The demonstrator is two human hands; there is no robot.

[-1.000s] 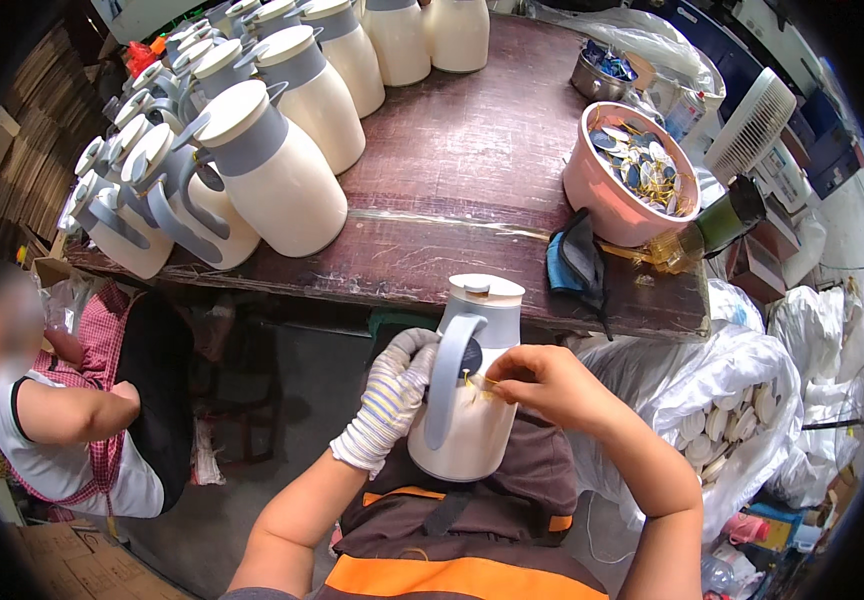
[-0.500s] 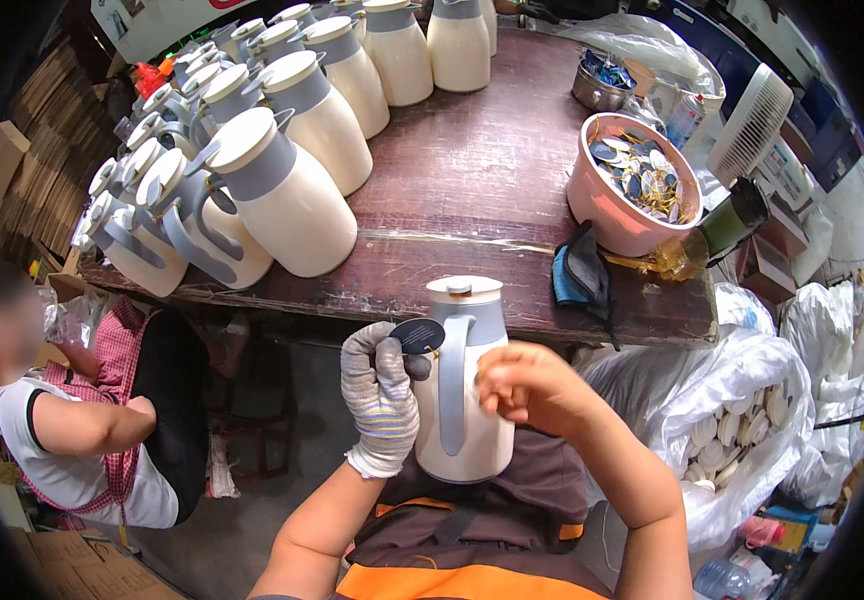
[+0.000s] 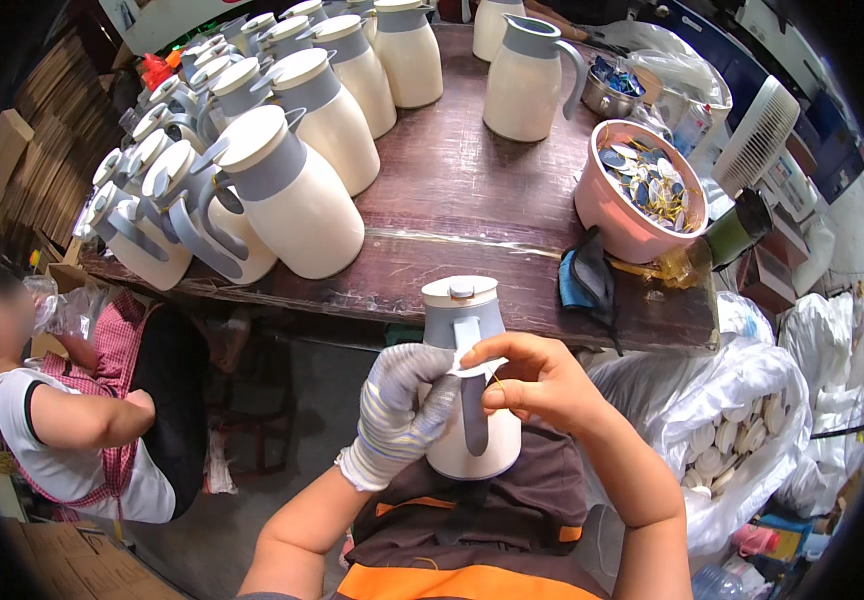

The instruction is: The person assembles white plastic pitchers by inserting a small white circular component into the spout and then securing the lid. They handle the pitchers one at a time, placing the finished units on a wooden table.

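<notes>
Crowded workshop, dark brown wooden table (image 3: pixel 472 215) loaded with rows of cream plastic jugs with grey collars and handles (image 3: pixel 287 190); pink plastic bowl of small tags and gold threads (image 3: pixel 637 195) at its right end, white bags of round lids (image 3: pixel 732 440) beside it. Another person in a white top (image 3: pixel 62 440) sits low on the left.

Head view: the cream insulated jug with grey handle (image 3: pixel 467 400) stands upright in the lap, just below the table edge. Left hand (image 3: pixel 402 410), in a white knit glove, has its fingers wrapped round the jug body. Right hand (image 3: pixel 542 385), bare, has fingers pinched shut on a small white tag with thin gold string (image 3: pixel 482 368) at the handle top.

Step looks like tying the tag on; next move likely calls for looping the string round the handle, steady jug. Jug looks clean, lid on.
</notes>
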